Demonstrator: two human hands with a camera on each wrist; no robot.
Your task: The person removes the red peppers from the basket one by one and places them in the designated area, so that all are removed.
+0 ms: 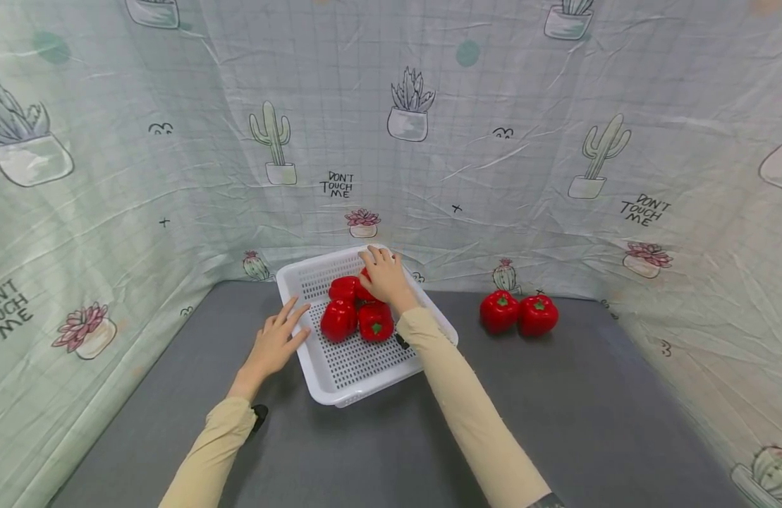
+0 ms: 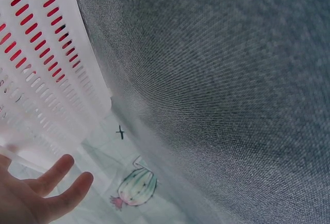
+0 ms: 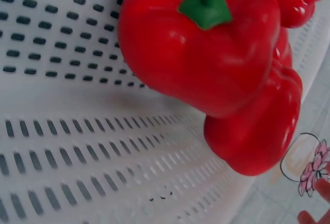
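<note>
Several red bell peppers (image 1: 338, 322) lie in a white slotted plastic basket (image 1: 359, 389). My left hand (image 1: 273, 343) is at the basket's left side, fingers spread, some reaching over the rim; in the left wrist view two fingertips (image 2: 77, 188) show beside the slotted wall. Over the peppers at the basket's far right side is my right hand (image 1: 387, 279), partly hiding one. From the right wrist, a bell pepper with a green stem (image 3: 201, 48) looks large, while fingertips (image 3: 308, 218) at the lower right edge appear apart from the peppers.
Two more red bell peppers (image 1: 538, 315) stand side by side on the grey table (image 1: 575, 402), right of the basket. A cloth (image 1: 492, 176) printed with cacti hangs behind and at both sides. The basket sits askew near the back cloth.
</note>
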